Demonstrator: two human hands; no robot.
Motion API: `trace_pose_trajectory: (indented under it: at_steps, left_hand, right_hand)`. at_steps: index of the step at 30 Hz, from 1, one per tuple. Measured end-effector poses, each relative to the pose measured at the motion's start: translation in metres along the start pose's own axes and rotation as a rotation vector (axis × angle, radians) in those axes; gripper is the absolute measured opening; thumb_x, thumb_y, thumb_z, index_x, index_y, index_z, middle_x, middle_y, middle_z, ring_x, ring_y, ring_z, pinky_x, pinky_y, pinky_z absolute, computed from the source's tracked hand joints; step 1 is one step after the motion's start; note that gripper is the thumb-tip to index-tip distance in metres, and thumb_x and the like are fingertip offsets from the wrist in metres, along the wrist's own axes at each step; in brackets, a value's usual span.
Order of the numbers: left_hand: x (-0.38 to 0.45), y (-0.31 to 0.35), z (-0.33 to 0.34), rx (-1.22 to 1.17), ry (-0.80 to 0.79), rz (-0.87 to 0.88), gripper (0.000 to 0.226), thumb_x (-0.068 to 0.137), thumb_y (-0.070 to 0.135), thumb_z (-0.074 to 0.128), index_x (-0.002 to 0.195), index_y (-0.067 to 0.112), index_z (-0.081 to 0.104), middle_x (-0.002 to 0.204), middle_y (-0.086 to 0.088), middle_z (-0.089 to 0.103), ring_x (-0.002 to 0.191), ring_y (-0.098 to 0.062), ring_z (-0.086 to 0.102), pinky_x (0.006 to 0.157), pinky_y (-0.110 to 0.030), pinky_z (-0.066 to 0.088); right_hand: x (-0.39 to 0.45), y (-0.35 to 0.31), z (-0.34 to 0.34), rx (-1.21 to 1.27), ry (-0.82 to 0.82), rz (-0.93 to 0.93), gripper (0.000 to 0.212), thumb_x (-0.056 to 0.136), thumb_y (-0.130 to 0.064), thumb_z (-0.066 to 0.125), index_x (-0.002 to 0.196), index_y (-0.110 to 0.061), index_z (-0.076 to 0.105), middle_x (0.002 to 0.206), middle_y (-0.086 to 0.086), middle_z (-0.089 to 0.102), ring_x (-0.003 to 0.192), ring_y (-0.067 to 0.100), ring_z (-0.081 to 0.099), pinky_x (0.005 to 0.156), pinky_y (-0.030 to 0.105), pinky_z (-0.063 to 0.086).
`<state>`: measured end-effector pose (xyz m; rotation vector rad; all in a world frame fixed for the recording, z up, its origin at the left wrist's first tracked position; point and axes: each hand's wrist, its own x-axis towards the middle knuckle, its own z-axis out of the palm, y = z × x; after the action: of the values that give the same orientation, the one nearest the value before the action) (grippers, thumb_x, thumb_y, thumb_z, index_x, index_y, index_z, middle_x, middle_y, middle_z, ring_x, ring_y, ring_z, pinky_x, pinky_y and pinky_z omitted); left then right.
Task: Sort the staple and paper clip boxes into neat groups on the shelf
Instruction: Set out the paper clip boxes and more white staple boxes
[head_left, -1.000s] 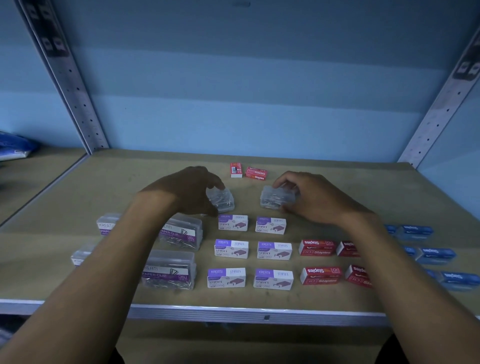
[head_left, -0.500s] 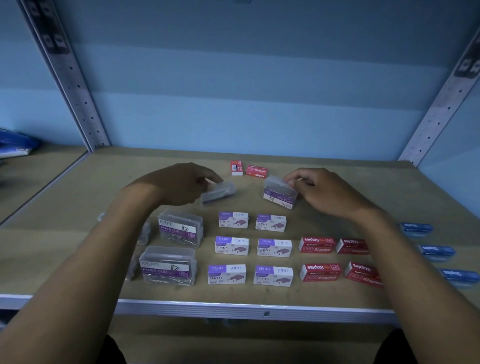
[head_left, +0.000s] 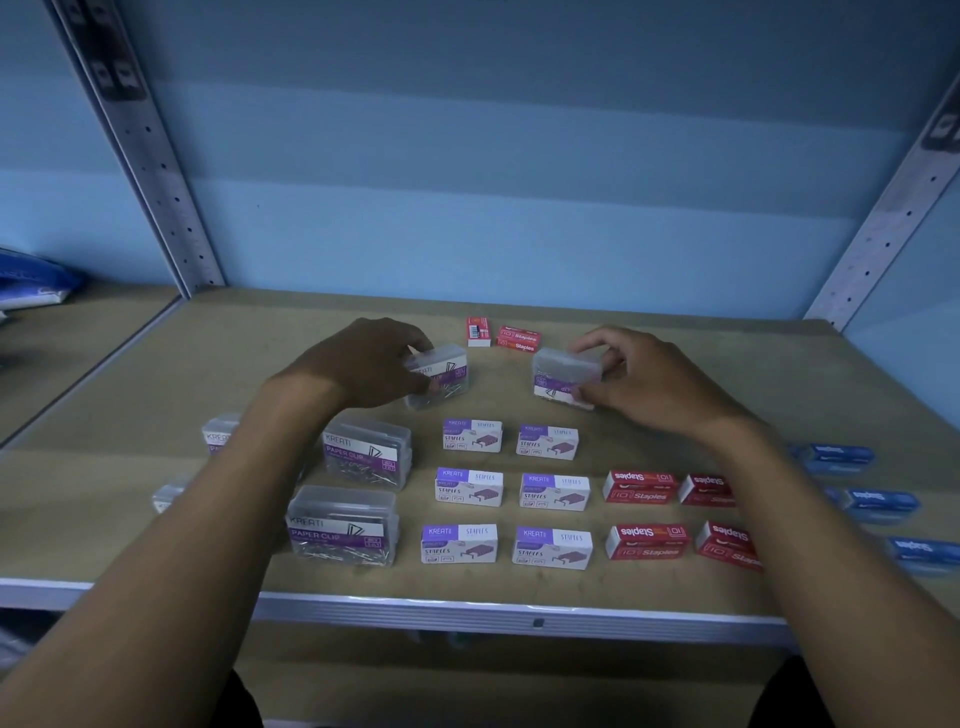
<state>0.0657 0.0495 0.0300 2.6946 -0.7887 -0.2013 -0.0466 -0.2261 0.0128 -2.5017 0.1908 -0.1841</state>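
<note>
My left hand (head_left: 363, 361) grips a clear paper clip box (head_left: 440, 375) with a purple label, held just above the shelf (head_left: 519, 584) behind the staple rows. My right hand (head_left: 649, 379) grips a second clear paper clip box (head_left: 566, 371), tilted with its label turned toward me. Two more paper clip boxes (head_left: 366, 453) (head_left: 343, 525) stand at front left. Others behind my left forearm are partly hidden. Several purple-and-white staple boxes (head_left: 470, 487) form two columns in the middle. Red staple boxes (head_left: 641, 486) sit to their right.
Two small red staple boxes (head_left: 518, 339) lie at the back of the shelf. Several blue boxes (head_left: 878, 503) line the right side, partly behind my right arm. Perforated metal uprights (head_left: 150, 156) frame the bay. A blue packet (head_left: 31, 283) lies on the neighbouring shelf at left.
Both hands have lifted and turned their paper clip boxes. The left box now shows its label upright, and the right box has tipped so its label faces me.
</note>
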Motion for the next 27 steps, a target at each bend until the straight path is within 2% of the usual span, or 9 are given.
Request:
trace_pose_trajectory:
  at_steps: [4,6,8,12,16,19,22,27]
  left_hand:
    - [0.001,0.0,0.002,-0.03,0.056,0.01,0.03,0.088,0.03,0.068,0.116,0.024,0.064,0.122,-0.001,0.065,0.102,-0.018,0.057,0.081,-0.029,0.042]
    - [0.001,0.0,0.003,-0.041,0.058,0.009,0.028,0.087,0.031,0.069,0.114,0.025,0.064,0.12,0.0,0.065,0.102,-0.019,0.058,0.082,-0.03,0.044]
    - [0.001,0.0,0.004,-0.041,0.058,0.018,0.027,0.088,0.029,0.068,0.114,0.026,0.064,0.121,0.0,0.065,0.102,-0.019,0.058,0.084,-0.031,0.045]
    - [0.003,-0.001,0.005,-0.06,0.074,0.033,0.031,0.091,0.027,0.065,0.121,0.025,0.065,0.127,0.0,0.064,0.103,-0.017,0.056,0.086,-0.031,0.043]
    - [0.006,-0.002,0.008,-0.054,0.089,0.043,0.035,0.092,0.026,0.064,0.126,0.023,0.065,0.133,-0.001,0.061,0.108,-0.018,0.055,0.087,-0.028,0.038]
    - [0.008,-0.004,0.01,-0.048,0.106,0.044,0.036,0.09,0.026,0.066,0.127,0.024,0.065,0.132,-0.002,0.06,0.113,-0.021,0.056,0.09,-0.03,0.041]
    - [0.009,-0.007,0.01,-0.048,0.12,0.036,0.038,0.088,0.027,0.07,0.126,0.026,0.065,0.128,-0.002,0.063,0.109,-0.02,0.057,0.088,-0.03,0.043]
    - [0.005,-0.008,0.007,-0.102,0.161,0.049,0.029,0.084,0.023,0.074,0.112,0.028,0.07,0.113,0.0,0.068,0.091,-0.014,0.058,0.078,-0.027,0.041]
  right_hand:
    - [0.0,-0.008,-0.005,0.19,0.136,-0.032,0.047,0.079,-0.017,0.074,0.116,-0.038,0.055,0.092,-0.004,0.054,0.079,0.014,0.06,0.068,0.027,0.047]
    - [0.0,-0.012,-0.008,0.203,0.185,-0.072,0.056,0.08,-0.011,0.074,0.125,-0.038,0.052,0.097,-0.005,0.056,0.078,0.01,0.062,0.063,0.018,0.049]
    - [-0.001,-0.014,-0.009,0.177,0.196,-0.128,0.065,0.081,-0.009,0.073,0.134,-0.039,0.049,0.103,-0.008,0.059,0.079,0.006,0.064,0.065,0.011,0.05]
    - [-0.001,-0.009,-0.004,0.038,0.038,-0.157,0.077,0.087,-0.014,0.068,0.147,-0.05,0.036,0.115,-0.009,0.064,0.103,0.007,0.063,0.083,0.018,0.047]
    - [0.0,-0.008,0.005,-0.028,-0.043,-0.151,0.077,0.092,-0.012,0.062,0.153,-0.046,0.028,0.128,-0.01,0.065,0.118,0.011,0.058,0.091,0.023,0.04]
    - [0.002,-0.009,0.006,-0.015,-0.051,-0.144,0.078,0.092,-0.01,0.065,0.152,-0.044,0.03,0.129,-0.01,0.064,0.116,0.009,0.058,0.088,0.019,0.041]
    - [0.004,-0.006,0.005,-0.006,-0.026,-0.137,0.074,0.089,-0.012,0.069,0.149,-0.042,0.037,0.127,-0.009,0.064,0.112,0.009,0.061,0.083,0.013,0.042]
    - [0.003,0.001,0.002,-0.077,0.016,-0.107,0.05,0.086,-0.017,0.075,0.131,-0.031,0.059,0.12,-0.007,0.065,0.1,0.004,0.058,0.072,0.006,0.038]
